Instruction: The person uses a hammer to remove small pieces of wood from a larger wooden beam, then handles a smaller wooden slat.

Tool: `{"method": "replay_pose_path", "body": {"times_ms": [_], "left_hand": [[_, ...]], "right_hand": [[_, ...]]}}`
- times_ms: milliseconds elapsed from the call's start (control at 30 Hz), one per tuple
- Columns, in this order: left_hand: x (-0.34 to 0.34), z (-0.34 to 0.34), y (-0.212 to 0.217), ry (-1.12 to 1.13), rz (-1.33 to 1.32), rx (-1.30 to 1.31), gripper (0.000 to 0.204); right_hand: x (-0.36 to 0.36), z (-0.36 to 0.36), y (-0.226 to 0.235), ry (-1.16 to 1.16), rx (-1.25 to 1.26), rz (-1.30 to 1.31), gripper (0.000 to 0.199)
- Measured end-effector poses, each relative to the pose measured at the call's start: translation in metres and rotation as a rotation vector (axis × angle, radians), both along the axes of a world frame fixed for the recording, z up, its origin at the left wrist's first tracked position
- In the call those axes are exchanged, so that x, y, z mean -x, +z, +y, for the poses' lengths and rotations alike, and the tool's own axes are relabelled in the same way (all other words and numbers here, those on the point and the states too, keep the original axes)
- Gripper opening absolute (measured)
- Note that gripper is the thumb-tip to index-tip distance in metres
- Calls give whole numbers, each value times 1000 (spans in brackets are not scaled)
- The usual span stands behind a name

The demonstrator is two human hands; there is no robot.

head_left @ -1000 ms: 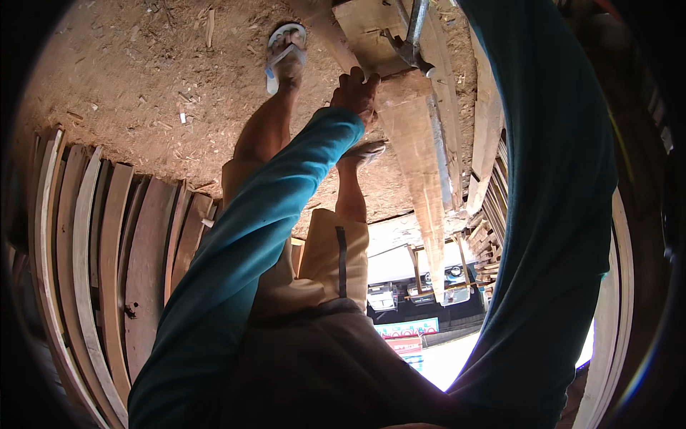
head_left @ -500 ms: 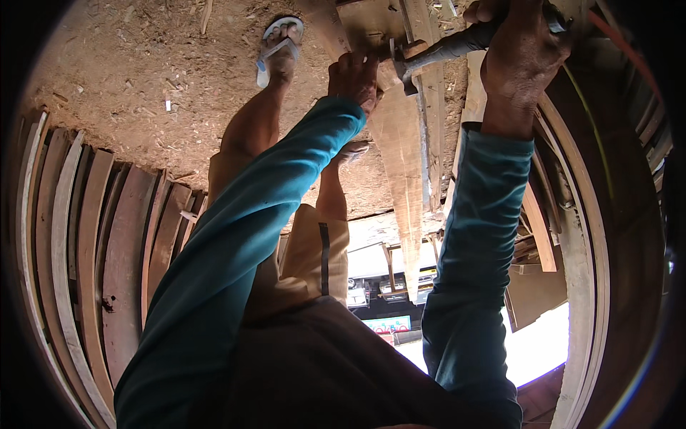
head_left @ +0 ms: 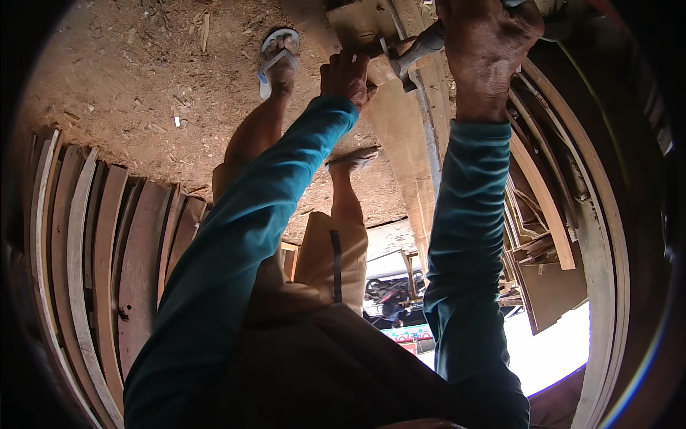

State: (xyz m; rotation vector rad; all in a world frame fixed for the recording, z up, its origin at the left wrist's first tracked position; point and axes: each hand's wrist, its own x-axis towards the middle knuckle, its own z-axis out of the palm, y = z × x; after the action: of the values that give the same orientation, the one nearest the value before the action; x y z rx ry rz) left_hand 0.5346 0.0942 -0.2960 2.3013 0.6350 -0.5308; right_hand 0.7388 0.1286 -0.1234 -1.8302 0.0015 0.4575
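The pale-brown tapering wooden board [head_left: 396,125] runs down the middle, right of the feet; a squarish brown wooden block [head_left: 350,28] sits at its upper end. Over the spot where they meet is the dark metal-headed hammer [head_left: 404,68], head just beside the L hand [head_left: 348,77].

R hand [head_left: 489,50] is closed round the hammer's dark handle. L hand has its fingers bent and close together by the block's edge; can't tell if it grips anything.

Change: 1 s ago the R hand was out of view w/ the hammer hanging at the top edge; ½ s ago the hammer was already down by the L hand. Now the R hand is a bit further left, L hand approx. same place. Prob. means the hammer is low in its swing, at the work spot.

Further out: sandal-clad foot [head_left: 279,64] on brown chip-strewn floor [head_left: 143,93], upright brown planks [head_left: 143,264] at L, pale curved-looking timber [head_left: 607,300] at R.

Hard to see: whatever's b/w L fingertips & hammer head (dark, part-hidden); R fingers, mostly turned away; handle end, near the top edge; bright bkgd, blown out.
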Motion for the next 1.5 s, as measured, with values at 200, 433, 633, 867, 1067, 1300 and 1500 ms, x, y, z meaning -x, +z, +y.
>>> {"method": "replay_pose_path", "body": {"times_ms": [200, 433, 633, 867, 1067, 1300, 1500], "left_hand": [[-8, -1, 0, 49, 70, 44, 63], [-11, 2, 4, 65, 147, 149, 63], [3, 3, 5, 126, 64, 144, 65], [-5, 2, -6, 101, 101, 159, 67], [-2, 3, 2, 98, 53, 136, 62], [-7, -13, -8, 85, 113, 139, 68], [3, -12, -12, 64, 8, 95, 65]], "right_hand": [[-7, 25, -6, 261, 683, -579, 33], [-8, -7, -6, -29, -137, 80, 46], [0, -16, 1, 197, -58, -119, 35], [-12, 2, -16, 173, 180, -236, 31], [30, -58, 7, 184, -58, -102, 16], [-10, -6, -3, 141, 454, -281, 34], [40, -86, 14, 165, -185, -165, 20]]}}
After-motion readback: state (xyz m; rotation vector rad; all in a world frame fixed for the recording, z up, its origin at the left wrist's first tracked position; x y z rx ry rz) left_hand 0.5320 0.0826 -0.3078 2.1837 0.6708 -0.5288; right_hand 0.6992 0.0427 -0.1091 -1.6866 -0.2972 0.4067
